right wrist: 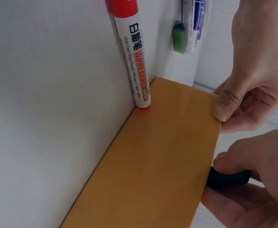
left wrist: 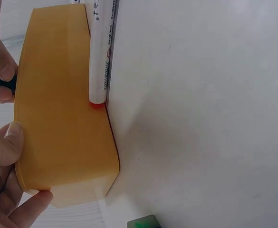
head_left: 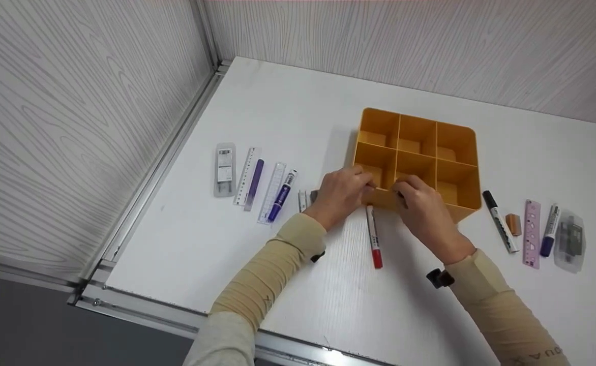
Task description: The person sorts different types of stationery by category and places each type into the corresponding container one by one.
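A yellow six-compartment box point(head_left: 460, 212) stands on the white table. My left hand point(head_left: 343, 195) grips its front left corner, the thumb against the near wall and other fingers around the side and rim. At the middle of the front rim, my right hand point(head_left: 422, 208) pinches a small dark object point(right wrist: 229, 177) between thumb and fingers; its kind cannot be told. Between my forearms lies a white whiteboard marker point(head_left: 373, 236) with a red cap, its capless end right at the box's front wall. A small green-and-grey block point(right wrist: 179, 37) lies beyond my left hand's side of the box.
Left of the box lie a clear case point(head_left: 225, 170), a ruler point(head_left: 243, 185), a purple pen point(head_left: 254, 185), another ruler point(head_left: 266, 206) and a blue marker point(head_left: 282, 195). To the right are a black-capped marker point(head_left: 500, 221), an orange block point(head_left: 513, 223), a pink ruler point(head_left: 531, 234), a blue-capped marker point(head_left: 549, 231) and another case point(head_left: 570, 241).
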The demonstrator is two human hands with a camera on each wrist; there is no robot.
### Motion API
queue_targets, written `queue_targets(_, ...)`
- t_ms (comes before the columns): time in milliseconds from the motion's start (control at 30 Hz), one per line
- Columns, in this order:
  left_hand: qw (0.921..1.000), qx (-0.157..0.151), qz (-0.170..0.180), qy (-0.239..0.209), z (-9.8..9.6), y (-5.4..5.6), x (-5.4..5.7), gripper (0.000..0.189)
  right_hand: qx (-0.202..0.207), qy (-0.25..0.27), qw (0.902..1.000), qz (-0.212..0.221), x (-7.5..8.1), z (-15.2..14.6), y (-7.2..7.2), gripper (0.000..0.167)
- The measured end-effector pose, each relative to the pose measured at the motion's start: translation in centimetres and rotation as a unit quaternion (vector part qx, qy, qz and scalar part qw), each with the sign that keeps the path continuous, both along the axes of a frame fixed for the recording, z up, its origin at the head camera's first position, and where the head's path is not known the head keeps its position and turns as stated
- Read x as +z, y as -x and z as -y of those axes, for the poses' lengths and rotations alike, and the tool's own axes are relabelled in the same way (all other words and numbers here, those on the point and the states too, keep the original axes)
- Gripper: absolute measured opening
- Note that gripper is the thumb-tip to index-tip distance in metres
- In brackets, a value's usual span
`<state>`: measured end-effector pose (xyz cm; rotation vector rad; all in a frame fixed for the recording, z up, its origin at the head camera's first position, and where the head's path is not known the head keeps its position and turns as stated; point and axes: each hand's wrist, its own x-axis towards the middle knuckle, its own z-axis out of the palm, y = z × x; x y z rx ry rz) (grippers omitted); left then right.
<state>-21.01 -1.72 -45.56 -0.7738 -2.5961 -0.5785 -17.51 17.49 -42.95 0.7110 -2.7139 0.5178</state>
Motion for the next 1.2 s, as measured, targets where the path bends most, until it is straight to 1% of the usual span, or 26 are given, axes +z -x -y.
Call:
queue_targets(133, 1.0000, 0.000, 0.005, 0.003, -0.1, 0.0, 0.1, 0.006, 0.008, -0.005, 0.9999, -0.008, -0.6, -0.3, 0.3, 0.022)
queue_targets(300, 0.9998, 0.000, 0.022, 0.002, -0.1, -0.1, 0.2, 0.009, 0.035, -0.024, 0.9980, -0.047, -1.3, -0.6, 0.5, 0.032)
queue_targets(367, 0.9996, -0.002, 0.027, -0.001, -0.1, -0.1, 0.2, 0.009, 0.040, -0.029, 0.9973, -0.053, -1.4, -0.6, 0.5, 0.035)
queue_targets(467, 0.9994, -0.002, 0.033, -0.006, -0.1, -0.1, 0.2, 0.010, 0.047, -0.025, 0.9975, -0.045, -1.5, -0.8, 0.4, 0.039)
queue_targets(500, 0.9995, -0.001, 0.032, -0.005, -0.1, -0.1, 0.1, 0.010, 0.052, -0.016, 0.9977, -0.042, -1.6, -0.9, 0.4, 0.040)
queue_targets(733, 0.9999, 0.003, 0.014, 0.008, -0.1, -0.1, 0.0, 0.011, 0.088, 0.007, 0.9952, -0.042, -1.7, -1.6, 0.4, 0.057)
queue_targets(833, 0.9999, 0.001, 0.014, 0.004, -0.1, -0.1, 0.0, 0.011, 0.089, 0.009, 0.9954, -0.036, -1.6, -1.8, 0.3, 0.060)
queue_targets(1000, 0.9998, -0.004, 0.018, -0.007, 0.0, -0.1, 0.1, 0.011, 0.084, 0.009, 0.9960, -0.029, -1.4, -2.2, 0.2, 0.060)
queue_targets(1200, 0.9996, -0.006, 0.024, -0.010, 0.0, 0.0, 0.1, 0.011, 0.081, 0.025, 0.9964, -0.007, -0.9, -3.0, -0.4, 0.063)
